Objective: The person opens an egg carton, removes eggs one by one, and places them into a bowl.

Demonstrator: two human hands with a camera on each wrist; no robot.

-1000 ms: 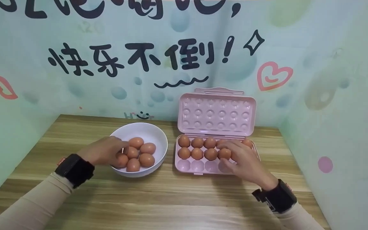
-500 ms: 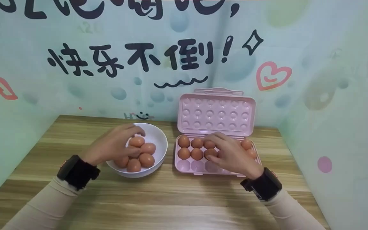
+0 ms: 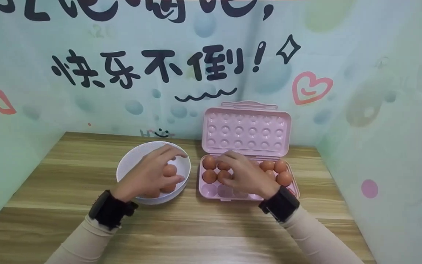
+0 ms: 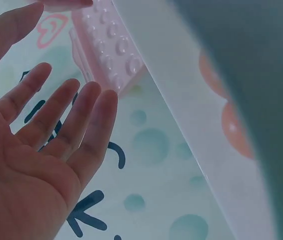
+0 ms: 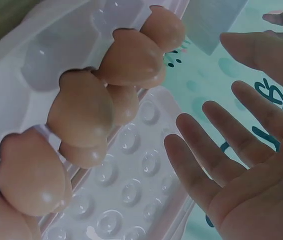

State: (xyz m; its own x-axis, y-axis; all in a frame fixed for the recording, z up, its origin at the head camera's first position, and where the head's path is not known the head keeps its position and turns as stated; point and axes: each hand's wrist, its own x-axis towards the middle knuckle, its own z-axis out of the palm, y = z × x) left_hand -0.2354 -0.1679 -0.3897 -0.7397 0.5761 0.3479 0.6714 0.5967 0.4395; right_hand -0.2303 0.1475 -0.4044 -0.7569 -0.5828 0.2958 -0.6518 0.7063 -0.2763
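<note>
My left hand point(image 3: 152, 174) hovers over the white bowl point(image 3: 127, 161), fingers spread and nothing in them. Below and beside it in the bowl lie several brown eggs point(image 3: 169, 170), partly hidden by the hand. The left wrist view has the empty palm point(image 4: 36, 170) beside the bowl's pale side. To the right, my right hand point(image 3: 247, 175) reaches over the pink egg carton point(image 3: 208, 190), covering its middle. Several brown eggs point(image 3: 209, 176) fill cups in the carton's back two rows. In the right wrist view the bare fingers point(image 5: 201, 145) stand apart from the eggs.
The carton's raised lid point(image 3: 245, 128) leans back near the printed backdrop point(image 3: 123, 117). Empty cups line the carton's front row. Both bowl and carton stand on a wood-grain table point(image 3: 196, 227), with patterned side walls point(image 3: 390, 146) left and right.
My left hand has left the eggs at the bowl's left side and moved rightward over the bowl. My right hand has slid left across the carton, uncovering eggs at its right end.
</note>
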